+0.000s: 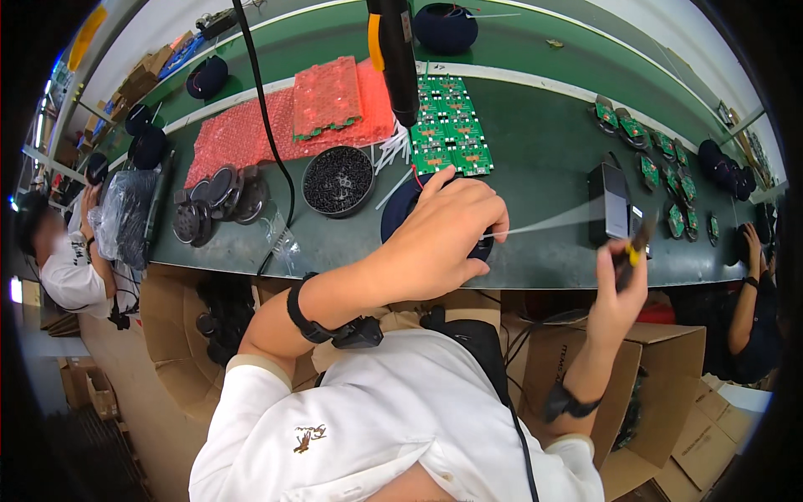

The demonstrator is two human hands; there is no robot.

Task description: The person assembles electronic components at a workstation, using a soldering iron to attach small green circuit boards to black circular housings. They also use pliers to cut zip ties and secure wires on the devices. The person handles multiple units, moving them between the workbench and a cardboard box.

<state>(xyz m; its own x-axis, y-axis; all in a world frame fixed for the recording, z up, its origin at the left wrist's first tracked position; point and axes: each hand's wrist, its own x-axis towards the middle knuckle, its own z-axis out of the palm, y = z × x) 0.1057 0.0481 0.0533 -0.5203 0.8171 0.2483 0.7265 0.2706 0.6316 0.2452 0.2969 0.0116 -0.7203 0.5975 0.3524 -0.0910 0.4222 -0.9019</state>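
My left hand point(456, 226) is closed over a dark blue round fabric-covered piece point(396, 211) at the table's front edge. The hand hides most of this piece. A thin translucent white strip point(544, 221) stretches from beside my left fingers toward the right; its attachment cannot be made out. My right hand point(617, 289) is closed round pliers point(633, 255) with yellow and black handles, their jaws tilted up and away. Just behind my left fingers lies a panel of green circuit boards point(456, 125), with a red wire near it.
A black electric screwdriver point(393, 67) hangs above the boards. Left are a bowl of black screws point(338, 181), red bubble wrap point(242, 130) and black round parts point(222, 192). Right are a dark box-shaped device point(615, 201) and several small boards point(669, 167). Cardboard boxes point(661, 351) stand below.
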